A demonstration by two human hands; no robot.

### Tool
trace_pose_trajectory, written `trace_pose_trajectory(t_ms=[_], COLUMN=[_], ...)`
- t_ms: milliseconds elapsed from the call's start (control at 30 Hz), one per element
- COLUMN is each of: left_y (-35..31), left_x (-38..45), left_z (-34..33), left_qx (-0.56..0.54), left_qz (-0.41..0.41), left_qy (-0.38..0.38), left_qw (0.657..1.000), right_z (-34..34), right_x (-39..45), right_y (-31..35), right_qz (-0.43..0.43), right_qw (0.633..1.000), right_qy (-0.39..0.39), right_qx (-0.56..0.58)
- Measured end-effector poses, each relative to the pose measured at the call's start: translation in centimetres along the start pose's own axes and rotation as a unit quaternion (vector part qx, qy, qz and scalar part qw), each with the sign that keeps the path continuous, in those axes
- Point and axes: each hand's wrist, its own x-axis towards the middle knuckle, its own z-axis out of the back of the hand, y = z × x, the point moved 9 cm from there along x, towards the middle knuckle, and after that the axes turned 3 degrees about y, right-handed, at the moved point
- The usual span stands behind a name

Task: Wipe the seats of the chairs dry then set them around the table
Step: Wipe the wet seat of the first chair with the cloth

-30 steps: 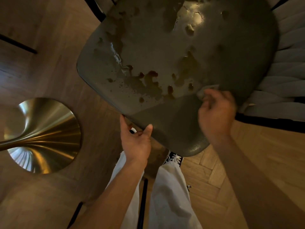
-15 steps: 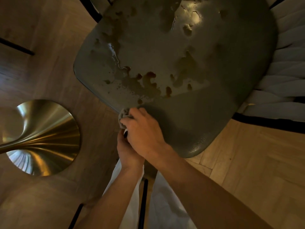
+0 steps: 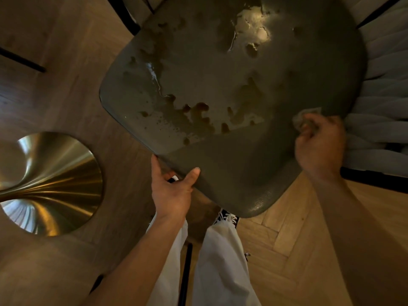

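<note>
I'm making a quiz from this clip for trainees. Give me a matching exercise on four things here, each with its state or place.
1. seat
2. left hand
3. right hand
4. brass base

a. on the floor, left of the chair
b. holds a cloth at the seat's right edge
c. wet patches on it
d. grips the seat's front edge

Pairs: 1-c, 2-d, 3-b, 4-a

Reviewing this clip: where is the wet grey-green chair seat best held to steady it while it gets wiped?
Probably the near front edge of the grey-green chair seat, from below and the person's side. That rim is thin, overhangs free, and is wiped dry; the left hand already grips there, clear of the right hand with its small crumpled cloth.
</note>
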Motion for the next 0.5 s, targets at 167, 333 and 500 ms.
trace_pose_trajectory(t_ms=[167, 333, 500], left_y=[-0.3, -0.8, 0.1], left_x=[-0.1, -0.7, -0.6], left_z=[0.0, -0.4, -0.2], left_qx=[0.012, 0.029, -0.015], left_qz=[-0.027, -0.076, -0.064], left_qy=[0.006, 0.008, 0.011], left_qw=[1.0, 0.997, 0.998], right_z=[-0.1, -2.7, -7.1], right_x=[0.2, -4.4, -10.4], right_y=[0.2, 6.7, 14.3], right_qz=[-0.049, 0.06, 0.159], right_qw=[0.997, 0.996, 0.974], right_qy=[-0.018, 0.023, 0.136], right_qx=[0.054, 0.06, 0.09])
